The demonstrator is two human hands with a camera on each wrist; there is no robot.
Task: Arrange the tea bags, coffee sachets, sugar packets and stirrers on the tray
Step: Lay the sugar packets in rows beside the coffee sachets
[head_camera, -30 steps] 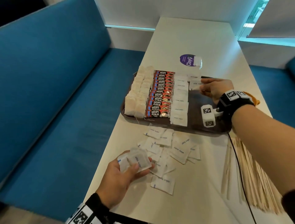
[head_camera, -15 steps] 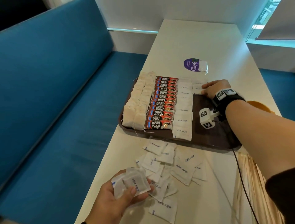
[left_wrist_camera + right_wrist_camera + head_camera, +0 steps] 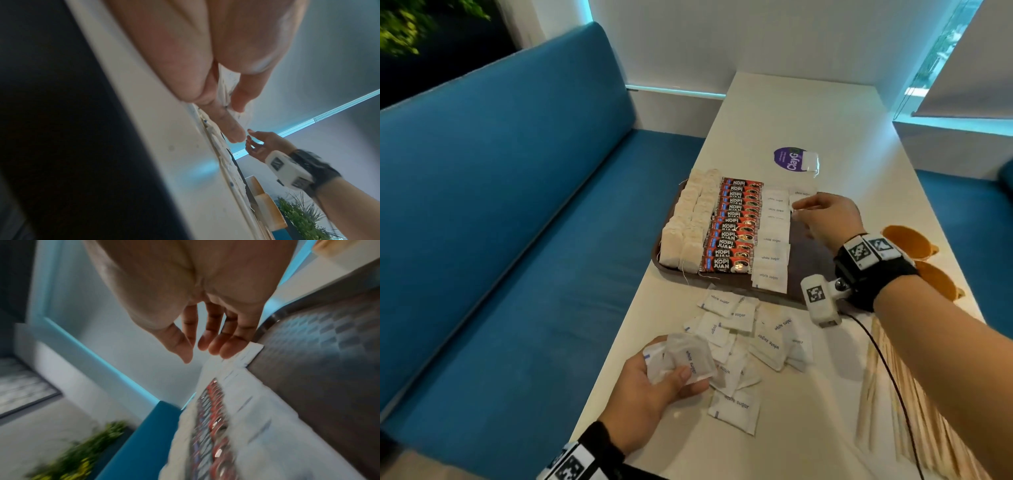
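A brown tray [image 3: 812, 263] carries rows of tea bags [image 3: 688, 226], red coffee sachets [image 3: 736, 226] and white sugar packets [image 3: 774, 240]. A second sugar column starts at the tray's far end [image 3: 804, 192]. Over it hovers my right hand [image 3: 799, 210], fingers loose and holding nothing; in the right wrist view my right hand [image 3: 197, 353] has its fingertips by the last-laid packet [image 3: 252, 353]. At the table's near left, my left hand [image 3: 667, 377] grips a stack of sugar packets [image 3: 690, 358], pinched between thumb and fingers [image 3: 226, 91]. Several loose sugar packets [image 3: 753, 337] lie before the tray. Wooden stirrers [image 3: 893, 404] lie at the right.
A purple round sticker [image 3: 787, 158] with a lone tea bag [image 3: 811, 161] beside it lies beyond the tray. An orange object [image 3: 914, 241] sits at the table's right edge. A blue bench [image 3: 517, 257] runs along the left. A black cable [image 3: 887, 370] crosses the stirrers.
My right hand has let go of a sugar packet at the tray's far right column and drawn back a little. My left hand still holds its stack in the same place.
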